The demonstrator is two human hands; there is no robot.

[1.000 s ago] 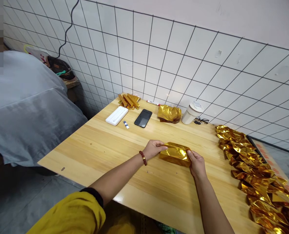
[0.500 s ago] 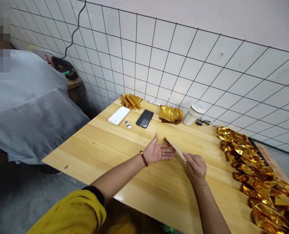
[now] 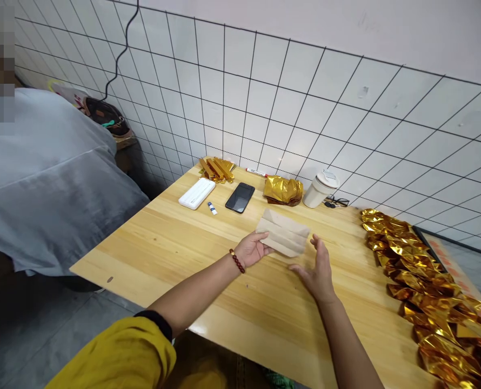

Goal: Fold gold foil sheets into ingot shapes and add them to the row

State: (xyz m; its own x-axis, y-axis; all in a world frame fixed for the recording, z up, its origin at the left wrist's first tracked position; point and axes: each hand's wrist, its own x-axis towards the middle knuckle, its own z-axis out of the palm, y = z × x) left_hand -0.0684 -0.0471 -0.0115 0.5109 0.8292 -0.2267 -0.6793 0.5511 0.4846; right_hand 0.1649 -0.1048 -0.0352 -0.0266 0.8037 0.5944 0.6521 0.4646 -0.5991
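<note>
"So, what's in hand?"

"The left hand point(image 3: 254, 250) pinches the left side of a pale beige, creased paper sheet point(image 3: 285, 233) above the light wooden table point(image 3: 184, 232); the right hand point(image 3: 319, 273) is spread, holding nothing, just right of it."

"Which step?"

"Positioning the sheet, I'd judge; a two-handed hold calls for closing the right hand on its free edge. Farther right lie shiny gold foil pieces point(image 3: 422, 275)."

Bare left forearm point(image 3: 202, 296) and bare right forearm point(image 3: 352, 337) reach forward, converging; bare left hand point(image 3: 252, 251) pinching, thumb point(image 3: 260, 236) over bent fingers point(image 3: 268, 250); bare right hand point(image 3: 320, 275) apart from it, thumb and fingers spread in a loose C.
</note>
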